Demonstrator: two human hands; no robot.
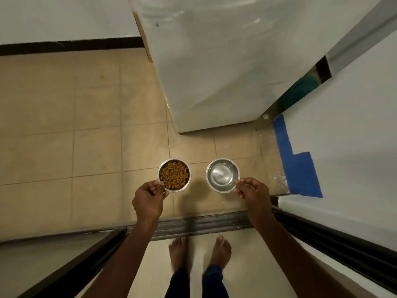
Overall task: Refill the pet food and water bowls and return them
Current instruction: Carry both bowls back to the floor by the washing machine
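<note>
A steel food bowl (174, 175) full of brown kibble is held by its near rim in my left hand (149, 202). Beside it on the right, a steel water bowl (222, 175) with clear water in it is pinched at its near right rim by my right hand (253, 193). Both bowls are level and side by side over the beige tiled floor (86, 147), just beyond a doorway threshold. Whether they touch the floor I cannot tell; a shadow lies under them.
A large white plastic-wrapped appliance (214, 72) stands right behind the bowls. A metal sliding-door track (204, 224) crosses the floor at my bare feet (199, 252). White wall with blue tape (298, 168) on the right, dark door frames on both sides.
</note>
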